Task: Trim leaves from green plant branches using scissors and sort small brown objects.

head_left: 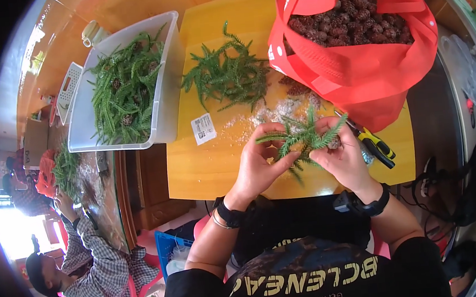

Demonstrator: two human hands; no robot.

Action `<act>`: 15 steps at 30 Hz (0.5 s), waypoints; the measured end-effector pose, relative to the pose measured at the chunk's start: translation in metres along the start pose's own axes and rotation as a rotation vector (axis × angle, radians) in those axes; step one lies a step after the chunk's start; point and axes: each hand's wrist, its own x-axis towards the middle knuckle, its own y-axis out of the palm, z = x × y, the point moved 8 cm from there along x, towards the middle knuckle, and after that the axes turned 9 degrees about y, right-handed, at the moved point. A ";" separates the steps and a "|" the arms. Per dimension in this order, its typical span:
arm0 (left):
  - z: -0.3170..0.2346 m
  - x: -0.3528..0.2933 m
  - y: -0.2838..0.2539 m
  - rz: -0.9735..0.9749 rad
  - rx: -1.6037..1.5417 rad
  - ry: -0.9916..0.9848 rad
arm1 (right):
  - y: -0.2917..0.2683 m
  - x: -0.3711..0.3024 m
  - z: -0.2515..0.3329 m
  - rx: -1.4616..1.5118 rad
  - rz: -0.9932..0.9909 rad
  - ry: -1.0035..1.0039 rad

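Both grips closed on one green conifer sprig [300, 137] held between them, just above the near edge of the yellow counter [206, 168]; left hand [259, 161] pinches the sprig's left branch with thumb and fingers curled over it; right hand [343, 159] wraps the sprig's right side, and a small brown pine cone [334, 143] shows against its fingers, whether attached to the sprig cannot be told; both wrists carry dark bands; just right of the right hand, yellow-and-black handled pliers [376, 146] lie on the counter, partly under the edge of a red fabric bag [367, 69]; bag stands open at the far right of the counter, filled with brown pine cones [351, 22]; loose pile of green sprigs [228, 73] lies on the counter beyond the hands, well apart from them; whitish crumbs and a few loose cones scattered between pile and bag; small white label [203, 129] lies at the counter's left part; white plastic tub [161, 110] beside the counter's left edge holds more sprigs mixed with cones; at far left, another person in a checked shirt [98, 262] handles greenery at a separate surface.
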 end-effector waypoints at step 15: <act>0.002 -0.007 0.010 0.216 -0.146 -0.102 | 0.007 -0.002 -0.017 -0.017 0.056 0.167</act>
